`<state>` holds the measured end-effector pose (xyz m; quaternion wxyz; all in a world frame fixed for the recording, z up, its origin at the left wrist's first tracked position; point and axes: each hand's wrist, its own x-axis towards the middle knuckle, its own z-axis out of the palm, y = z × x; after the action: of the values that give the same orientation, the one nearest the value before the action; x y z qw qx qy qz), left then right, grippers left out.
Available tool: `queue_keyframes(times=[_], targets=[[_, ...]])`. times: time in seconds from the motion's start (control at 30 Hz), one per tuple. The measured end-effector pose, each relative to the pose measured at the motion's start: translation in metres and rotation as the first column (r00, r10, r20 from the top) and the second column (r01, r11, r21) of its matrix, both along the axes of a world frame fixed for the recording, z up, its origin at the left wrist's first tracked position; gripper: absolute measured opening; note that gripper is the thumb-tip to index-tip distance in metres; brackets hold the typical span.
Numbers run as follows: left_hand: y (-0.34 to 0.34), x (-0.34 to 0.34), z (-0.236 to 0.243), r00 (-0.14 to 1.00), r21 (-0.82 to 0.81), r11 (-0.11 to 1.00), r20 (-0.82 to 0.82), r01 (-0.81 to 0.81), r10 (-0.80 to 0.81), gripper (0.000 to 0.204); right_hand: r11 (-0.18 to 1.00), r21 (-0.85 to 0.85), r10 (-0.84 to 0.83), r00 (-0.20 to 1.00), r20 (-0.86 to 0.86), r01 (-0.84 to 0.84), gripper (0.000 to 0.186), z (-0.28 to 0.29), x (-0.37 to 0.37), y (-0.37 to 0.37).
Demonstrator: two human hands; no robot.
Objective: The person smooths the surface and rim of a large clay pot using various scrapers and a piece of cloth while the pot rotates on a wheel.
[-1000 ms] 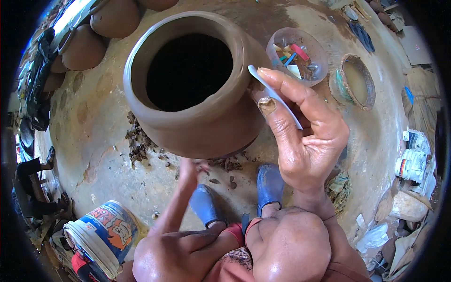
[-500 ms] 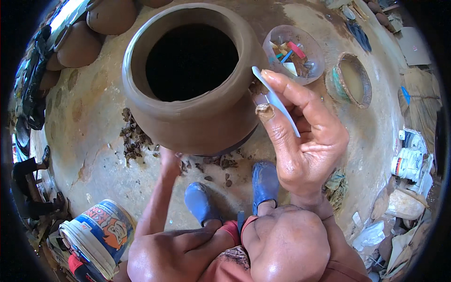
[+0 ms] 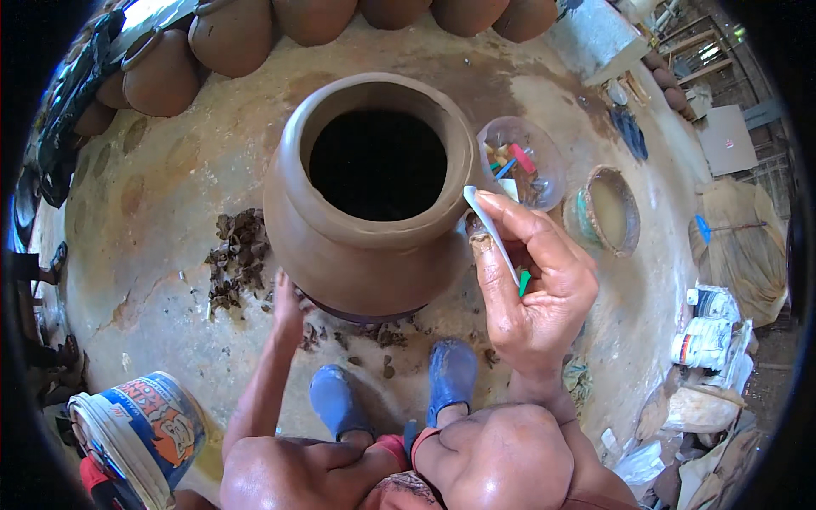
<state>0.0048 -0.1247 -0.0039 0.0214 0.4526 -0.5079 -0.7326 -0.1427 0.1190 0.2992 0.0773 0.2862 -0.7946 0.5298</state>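
Observation:
A large, round brown clay pot (image 3: 365, 263) with a wide rim stands upright in front of me, its inside dark. My right hand (image 3: 544, 285) pinches a thin, curved white scraper (image 3: 493, 228) between thumb and fingers, beside the pot's right shoulder. Wet clay coats the thumb tip. A small green piece (image 3: 524, 281) shows by the palm; I cannot tell whether it is held. Low at the pot's left side, my left hand (image 3: 289, 304) has its fingers stretched out near the base. Whether they touch the pot or the support under it is unclear.
Dark clay scraps (image 3: 238, 259) lie left of the pot. To its right are a clear bowl (image 3: 552, 183) of small coloured tools and a bucket (image 3: 585, 217) of cloudy water. A printed tub (image 3: 183, 408) sits lower left. More clay pots (image 3: 161, 75) line the back.
The view has shifted, so the pot sits lower and further right in it. More of my left hand's fingers show beside the base. My right hand still holds the scraper.

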Motion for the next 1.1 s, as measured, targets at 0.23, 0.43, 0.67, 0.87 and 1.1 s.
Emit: queue_keyframes(times=[0.23, 0.43, 0.67, 0.87, 1.1], targets=[[0.092, 0.028, 0.028, 0.986, 0.282, 0.956, 0.114, 0.081, -0.118, 0.067, 0.983, 0.181, -0.003, 0.98, -0.197, 0.04, 0.037, 0.02, -0.005, -0.002], [0.014, 0.003, 0.015, 0.99, 0.032, 0.991, 0.061, -0.131, 0.129, 0.062, 0.972, 0.232, 0.011, 0.973, -0.229, 0.043, 0.039, 0.018, 0.0, -0.004], [0.117, 0.024, 0.025, 0.993, 0.255, 0.967, 0.105, 0.019, -0.047, 0.069, 0.926, 0.375, 0.042, 0.976, -0.214, 0.042, 0.04, 0.039, 0.002, 0.002], [0.039, 0.014, 0.01, 0.997, 0.111, 0.993, 0.063, -0.041, 0.034, 0.066, 0.93, 0.367, 0.044, 0.985, -0.164, 0.02, 0.041, 0.041, 0.003, -0.006], [0.114, 0.028, 0.024, 0.994, 0.292, 0.95, -0.001, 0.107, -0.112, 0.067, 0.916, 0.401, 0.068, 0.975, -0.212, 0.024, 0.038, 0.043, -0.002, -0.01]])
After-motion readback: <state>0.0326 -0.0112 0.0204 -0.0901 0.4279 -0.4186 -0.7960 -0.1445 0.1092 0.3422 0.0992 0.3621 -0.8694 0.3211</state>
